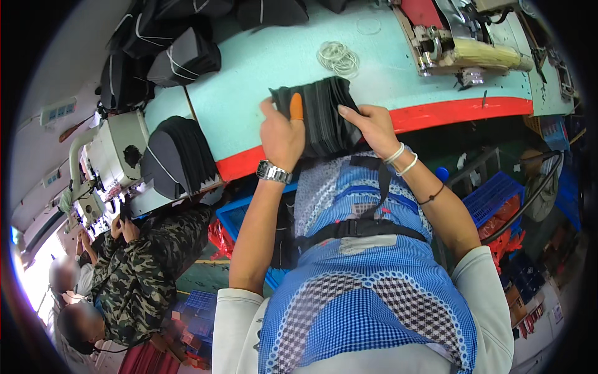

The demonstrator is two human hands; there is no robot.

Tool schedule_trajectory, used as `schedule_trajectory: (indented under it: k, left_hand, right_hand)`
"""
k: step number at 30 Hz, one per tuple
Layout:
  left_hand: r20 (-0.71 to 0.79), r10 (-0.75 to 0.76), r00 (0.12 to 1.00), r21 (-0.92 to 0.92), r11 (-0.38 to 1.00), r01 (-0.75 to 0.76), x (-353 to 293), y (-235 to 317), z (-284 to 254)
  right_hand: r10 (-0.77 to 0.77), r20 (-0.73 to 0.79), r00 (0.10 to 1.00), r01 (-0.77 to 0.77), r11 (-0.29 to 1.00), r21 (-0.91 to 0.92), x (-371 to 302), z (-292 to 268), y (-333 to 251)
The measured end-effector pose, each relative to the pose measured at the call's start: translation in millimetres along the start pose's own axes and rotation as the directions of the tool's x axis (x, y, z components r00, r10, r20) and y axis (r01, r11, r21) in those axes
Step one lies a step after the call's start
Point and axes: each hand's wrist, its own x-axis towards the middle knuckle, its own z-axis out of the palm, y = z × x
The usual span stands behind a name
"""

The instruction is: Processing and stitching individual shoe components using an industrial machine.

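A thick stack of black flat pieces [321, 118] stands on edge at the front of the pale green table, squeezed between my two hands. My left hand [283, 134] grips its left side, an orange finger cot on the thumb pressing the outer face. On the other side my right hand [372, 128] holds the stack, thumb laid over its right end. The fingers behind the stack are mostly hidden. Just beyond it lies a heap of pale rubber bands [338, 59].
Banded bundles of black pieces [185, 57] crowd the table's far left. Another bundle [176, 159] stands beside a sewing machine [128, 146], near a person in camouflage [146, 274]. A metal-and-wood machine [464, 53] occupies the back right. Blue crates [495, 196] sit below the red table edge [461, 114].
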Motion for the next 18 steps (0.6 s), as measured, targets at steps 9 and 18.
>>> schedule_trajectory:
  k: [9,18]
  left_hand:
    - [0.093,0.035,0.995,0.209,0.976,-0.054,-13.2,20.9,0.7]
    - [0.036,-0.077,0.996,0.204,0.977,0.068,-9.6,-3.6,-18.1]
  right_hand:
    - [-0.308,-0.104,0.946,0.233,0.865,-0.444,-9.0,-22.9,-11.9]
    - [-0.660,0.099,0.744,0.580,0.566,-0.585,-25.2,-0.9,-37.5]
